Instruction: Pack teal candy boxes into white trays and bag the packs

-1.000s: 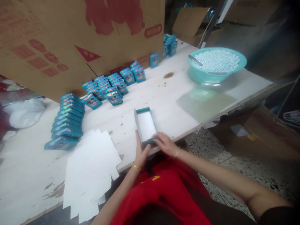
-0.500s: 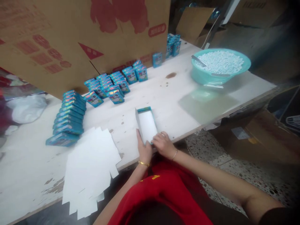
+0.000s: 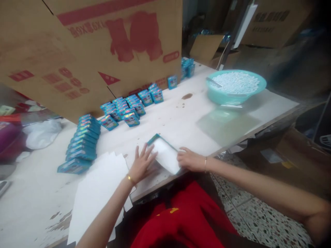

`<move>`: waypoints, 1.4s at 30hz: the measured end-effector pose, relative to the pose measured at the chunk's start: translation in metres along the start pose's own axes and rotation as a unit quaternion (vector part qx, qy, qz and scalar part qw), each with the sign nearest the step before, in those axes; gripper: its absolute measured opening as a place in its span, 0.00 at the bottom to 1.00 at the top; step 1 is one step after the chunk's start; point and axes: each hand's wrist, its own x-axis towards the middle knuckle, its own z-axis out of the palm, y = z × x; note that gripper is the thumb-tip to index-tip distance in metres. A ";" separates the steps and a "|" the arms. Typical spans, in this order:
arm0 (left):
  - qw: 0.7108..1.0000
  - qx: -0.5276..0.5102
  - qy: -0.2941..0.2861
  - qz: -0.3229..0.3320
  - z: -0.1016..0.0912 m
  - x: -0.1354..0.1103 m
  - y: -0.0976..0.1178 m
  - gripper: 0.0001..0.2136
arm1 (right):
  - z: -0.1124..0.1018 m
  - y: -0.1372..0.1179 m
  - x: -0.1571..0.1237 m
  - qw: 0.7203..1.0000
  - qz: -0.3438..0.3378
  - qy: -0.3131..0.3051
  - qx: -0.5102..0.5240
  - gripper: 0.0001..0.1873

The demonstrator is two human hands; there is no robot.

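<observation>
A small open carton tray (image 3: 165, 155), white inside with a teal rim, lies near the front edge of the white table (image 3: 178, 117). My left hand (image 3: 141, 164) rests beside its left wall with fingers spread, touching it. My right hand (image 3: 190, 160) is curled against the tray's right end and grips it. A pile of flat white card blanks (image 3: 99, 193) lies left of my left hand.
Rows and stacks of small teal boxes (image 3: 84, 144) stand at the left and along a big brown cardboard box (image 3: 90, 55) at the back. A teal basin of white pellets (image 3: 235, 86) with a scoop sits at the far right. A white plastic bag (image 3: 41, 132) lies far left.
The tray has turned to lie at an angle. My left hand has opened and shifted left of it; my right hand has moved to its right end. The camera has tipped upward.
</observation>
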 end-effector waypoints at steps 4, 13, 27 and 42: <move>0.985 0.051 -0.150 0.062 -0.008 0.037 0.002 0.15 | -0.028 0.036 -0.011 0.997 0.001 0.062 0.053 0.12; 0.978 -0.130 -0.139 -0.082 0.027 0.067 0.007 0.13 | 0.016 -0.018 0.006 0.971 0.163 0.173 -0.040 0.16; 0.981 0.082 -0.149 -0.094 0.025 0.028 0.017 0.08 | 0.042 -0.003 0.033 0.965 0.217 0.067 -0.132 0.05; 0.991 -0.063 0.114 -0.035 -0.006 0.191 -0.015 0.14 | 0.050 0.036 0.057 0.797 0.484 0.360 0.029 0.48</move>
